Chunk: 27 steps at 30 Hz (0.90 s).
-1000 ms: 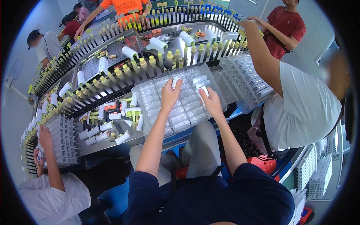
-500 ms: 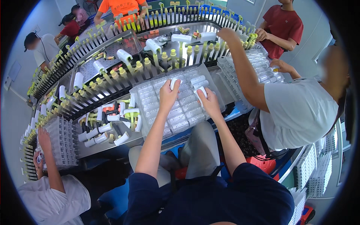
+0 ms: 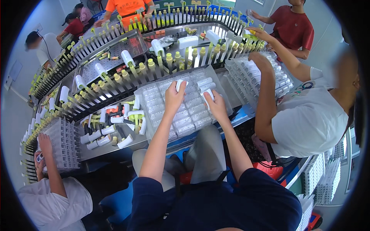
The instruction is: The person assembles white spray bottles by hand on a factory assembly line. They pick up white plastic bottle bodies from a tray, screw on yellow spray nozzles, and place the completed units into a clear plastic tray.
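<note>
Both my hands are over a clear plastic tray (image 3: 154,122) with rows of compartments, lying in front of me. In my left hand (image 3: 174,98), a small white plastic shell (image 3: 179,85) is pinched between thumb and fingers near the tray's far side. My right hand (image 3: 218,107) grips another white shell (image 3: 209,95) beside it. Just beyond my right hand, white curved shells (image 3: 204,82) rest in the tray's compartments. The undersides of both held pieces are hidden by my fingers.
A curved row of yellow-tipped pegs (image 3: 143,67) runs beyond the tray, some carrying white shells. Loose white, green and orange parts (image 3: 111,123) lie to the left. Co-workers sit on both sides, with another stacked tray (image 3: 246,82) at right.
My hands have barely moved. The co-worker at right has drawn one arm back from the pegs to their tray, and the other now reaches toward the pegs. Shells on the pegs have shifted slightly.
</note>
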Available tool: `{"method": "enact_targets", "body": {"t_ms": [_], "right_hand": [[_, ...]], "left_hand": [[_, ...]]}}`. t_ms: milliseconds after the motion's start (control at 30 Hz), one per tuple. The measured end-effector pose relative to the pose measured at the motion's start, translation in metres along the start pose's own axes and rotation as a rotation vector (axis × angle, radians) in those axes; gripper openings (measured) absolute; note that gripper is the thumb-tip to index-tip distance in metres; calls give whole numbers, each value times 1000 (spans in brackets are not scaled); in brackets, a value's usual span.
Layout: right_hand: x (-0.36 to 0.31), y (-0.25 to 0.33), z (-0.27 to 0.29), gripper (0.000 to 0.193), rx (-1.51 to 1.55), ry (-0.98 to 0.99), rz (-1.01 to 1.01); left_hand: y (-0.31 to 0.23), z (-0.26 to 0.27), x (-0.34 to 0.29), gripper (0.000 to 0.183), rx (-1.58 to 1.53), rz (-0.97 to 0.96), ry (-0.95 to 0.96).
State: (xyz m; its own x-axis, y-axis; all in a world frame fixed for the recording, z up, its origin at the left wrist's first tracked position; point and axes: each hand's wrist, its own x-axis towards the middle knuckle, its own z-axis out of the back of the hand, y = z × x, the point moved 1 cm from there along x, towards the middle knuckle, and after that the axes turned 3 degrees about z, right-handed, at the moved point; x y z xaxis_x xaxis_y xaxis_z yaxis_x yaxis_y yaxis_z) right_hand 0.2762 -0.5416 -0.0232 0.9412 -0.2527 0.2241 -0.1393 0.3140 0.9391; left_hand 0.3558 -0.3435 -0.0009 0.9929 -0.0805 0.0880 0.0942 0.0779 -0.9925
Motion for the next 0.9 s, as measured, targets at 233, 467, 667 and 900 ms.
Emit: {"method": "enact_targets", "body": {"t_ms": [233,467,667,900], "right_hand": [[-1,2,0,45,-17,2,13],[-3,8,1,44,6,8,22],[-4,10,2,43,30,16,-20],[-3,13,-1,45,35,21,-27]], "left_hand": [[5,0,2,47,-1,-8,-3],[3,0,1,46,2,-16,1],[6,-1,2,43,30,-51,6],[-4,-2,6,42,92,-72,-33]]}}
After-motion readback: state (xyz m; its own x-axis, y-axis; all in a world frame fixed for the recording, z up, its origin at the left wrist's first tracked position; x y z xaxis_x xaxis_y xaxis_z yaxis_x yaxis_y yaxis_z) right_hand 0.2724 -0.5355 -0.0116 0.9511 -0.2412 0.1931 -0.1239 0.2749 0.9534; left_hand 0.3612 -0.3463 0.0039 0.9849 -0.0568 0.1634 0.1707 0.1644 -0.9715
